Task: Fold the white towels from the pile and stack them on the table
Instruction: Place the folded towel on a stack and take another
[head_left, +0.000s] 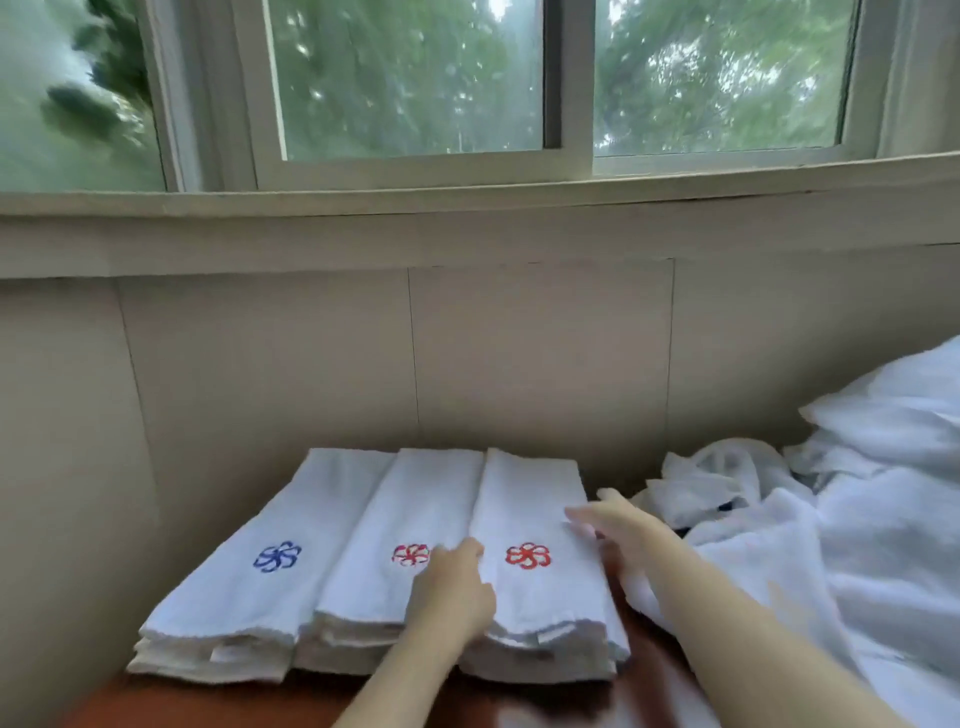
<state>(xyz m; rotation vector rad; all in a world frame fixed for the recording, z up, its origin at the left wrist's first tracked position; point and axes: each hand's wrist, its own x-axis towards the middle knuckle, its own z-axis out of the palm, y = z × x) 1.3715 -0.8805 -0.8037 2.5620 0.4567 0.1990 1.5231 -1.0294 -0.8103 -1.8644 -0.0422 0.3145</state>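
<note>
Stack (540, 603) of towels sits between left hand (452, 587) and right hand (618, 525), likely for squaring; the right is flat, straight-fingered. Left grip: cannot tell.

The left hand (452, 590) and right hand (621, 525) are bare, as are both slender forearms (727, 623); the right fingertips look blurred.

On my feed, a sliding window (576, 83) with a pale frame runs across the top, and blurred green trees (405, 73) show behind its glass. Below it I see a broad beige ledge (467, 228), then a beige panelled wall (540, 353) with thin vertical seams.
</note>
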